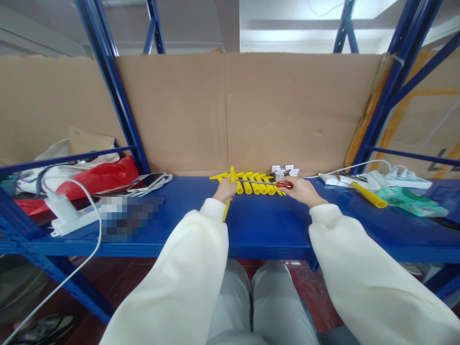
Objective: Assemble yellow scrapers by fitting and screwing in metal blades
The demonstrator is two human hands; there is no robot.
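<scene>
My left hand [224, 189] is closed round a yellow plastic piece [233, 173], whose thin end sticks out below the fingers. In my right hand [302, 190] is a screwdriver by its red handle [284, 185]. Its long metal shaft points left, and the tip reaches the yellow piece; whether it sits in a screw is too small to tell. Behind the shaft, several yellow plastic tubes [262, 189] with narrow ends lie in a row on the blue shelf [269, 223]. Small white and dark blocks [284, 171] are stacked just beyond my right hand.
A single yellow tube [370, 195] and a green soft packet [413, 201] lie at the right, near white cables. To the left are a red bag [104, 179], a phone [149, 181] and a white power strip [77, 220]. Cardboard [172, 115] stands behind, between blue posts.
</scene>
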